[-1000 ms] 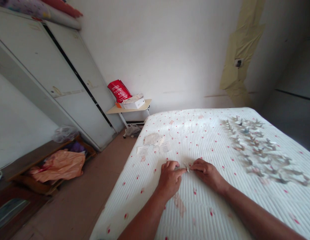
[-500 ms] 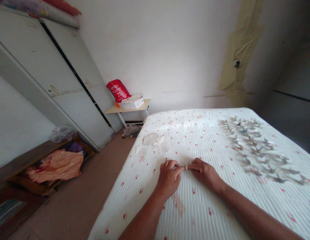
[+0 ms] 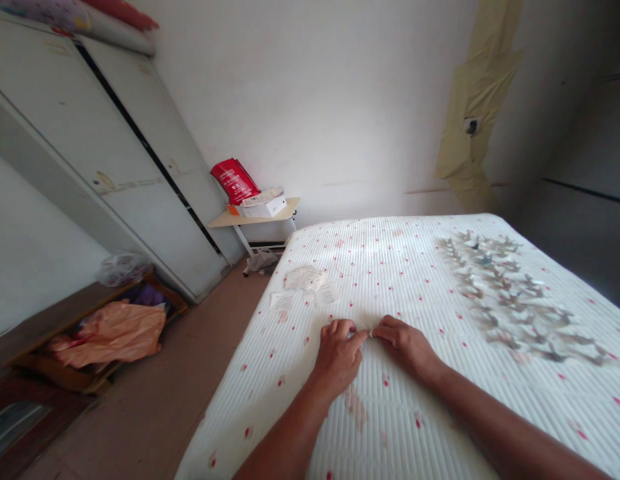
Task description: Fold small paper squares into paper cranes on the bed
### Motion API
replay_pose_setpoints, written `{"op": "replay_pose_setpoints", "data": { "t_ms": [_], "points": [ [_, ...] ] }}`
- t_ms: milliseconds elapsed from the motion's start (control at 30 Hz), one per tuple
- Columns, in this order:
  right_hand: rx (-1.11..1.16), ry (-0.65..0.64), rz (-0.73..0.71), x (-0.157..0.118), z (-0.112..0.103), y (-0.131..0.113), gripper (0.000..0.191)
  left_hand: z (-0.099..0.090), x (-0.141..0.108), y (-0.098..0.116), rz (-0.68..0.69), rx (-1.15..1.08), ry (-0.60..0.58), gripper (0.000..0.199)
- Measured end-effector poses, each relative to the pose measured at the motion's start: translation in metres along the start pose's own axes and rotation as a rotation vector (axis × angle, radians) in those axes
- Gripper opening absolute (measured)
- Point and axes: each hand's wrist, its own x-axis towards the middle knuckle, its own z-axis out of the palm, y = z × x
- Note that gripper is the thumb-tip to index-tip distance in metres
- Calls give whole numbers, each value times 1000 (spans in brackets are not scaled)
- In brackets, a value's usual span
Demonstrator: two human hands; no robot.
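Observation:
A small pale folded paper piece (image 3: 370, 330) lies between my fingertips, low over the white ribbed mattress (image 3: 360, 267) with red dots. My left hand (image 3: 340, 353) pinches its left side, fingers curled. From the right, my right hand (image 3: 403, 340) has its fingers pressed together on the piece's other side. Fine detail of the piece is too small to make out. Beyond my left hand lie printed paper slips (image 3: 305, 278), some overlapping. Several small folded paper figures (image 3: 515, 287) stand in rows on the mattress's right side.
A small table (image 3: 225, 219) beyond the mattress holds a red bag (image 3: 234, 180) and a white box (image 3: 265, 207). At the left are a wardrobe (image 3: 125, 160) and a low wooden cabinet with an orange plastic bag (image 3: 115, 333). A socket (image 3: 473, 125) is on the wall.
My right fingers have shifted slightly left at the paper piece and sit closer around it. My left hand stays almost the same. The whole view has moved very slightly.

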Motion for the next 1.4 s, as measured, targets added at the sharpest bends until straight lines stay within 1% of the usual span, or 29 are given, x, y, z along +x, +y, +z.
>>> {"op": "replay_pose_setpoints", "data": {
  "t_ms": [133,233,400,533,633,733,833,900,1000,1100,1167,1267,1400],
  "points": [
    [-5,-5,4,1,-1,-3,29,-1,1,0,-12,-17,-5,43],
    [20,0,30,3,2,1,29,0,2,1,-42,-28,8,43],
    [119,37,47,3,7,11,27,2,3,2,-74,-53,38,41],
    [156,47,48,3,5,12,26,3,2,-1,-86,-91,69,39],
    [218,96,31,3,4,14,25,3,1,-4,-102,-141,92,37],
    [307,159,16,2,4,18,25,3,-1,-7,-83,-170,105,36],
    [358,152,-14,-2,1,19,24,2,-3,-7,-49,-164,114,38],
    [318,92,-49,-6,-2,17,24,2,-3,-6,-34,-156,112,39],
    [134,12,-95,-11,-6,11,24,0,-4,-3,-11,-130,82,39],
    [-35,9,-105,-11,-7,7,26,0,-5,0,18,-101,49,37],
    [-95,22,-95,-8,-7,7,26,0,-5,1,35,-91,38,35],
    [-103,61,-79,-5,-5,11,26,2,-6,3,50,-92,41,31],
    [39,141,-54,-7,-4,21,25,4,-6,1,43,-111,93,33]
  ]
}}
